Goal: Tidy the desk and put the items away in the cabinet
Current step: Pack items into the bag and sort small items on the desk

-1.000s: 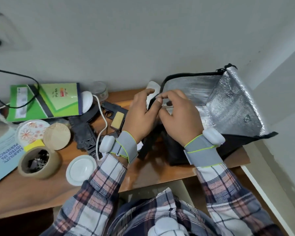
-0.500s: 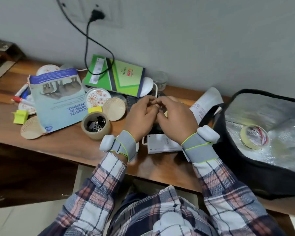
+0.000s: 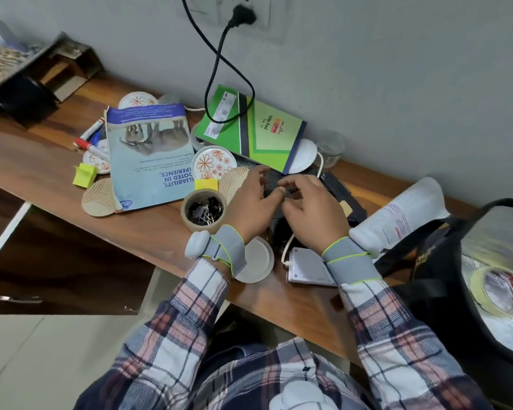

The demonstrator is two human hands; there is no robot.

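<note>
Left hand [image 3: 248, 202] and right hand [image 3: 313, 213] meet on the black thing [image 3: 270, 184] mid-desk [image 3: 57, 164]. Right pinches its top; left's bent fingers touch it, grip unclear. Bag [image 3: 444, 250] sits right, tape [image 3: 476, 287] inside.

Left hand [image 3: 251, 202] and right hand [image 3: 314, 213] close together, palms down, fingers bent forward, left thumb tip meeting right forefinger, grasp hidden under the palms, forearms angled inward, grey wrist bands [image 3: 228, 251], plaid sleeves [image 3: 190, 306].

Navy-pink plaid sleeves [image 3: 196, 300], grey lime-edged wristbands [image 3: 230, 251], white wrist pods [image 3: 196, 244]
</note>
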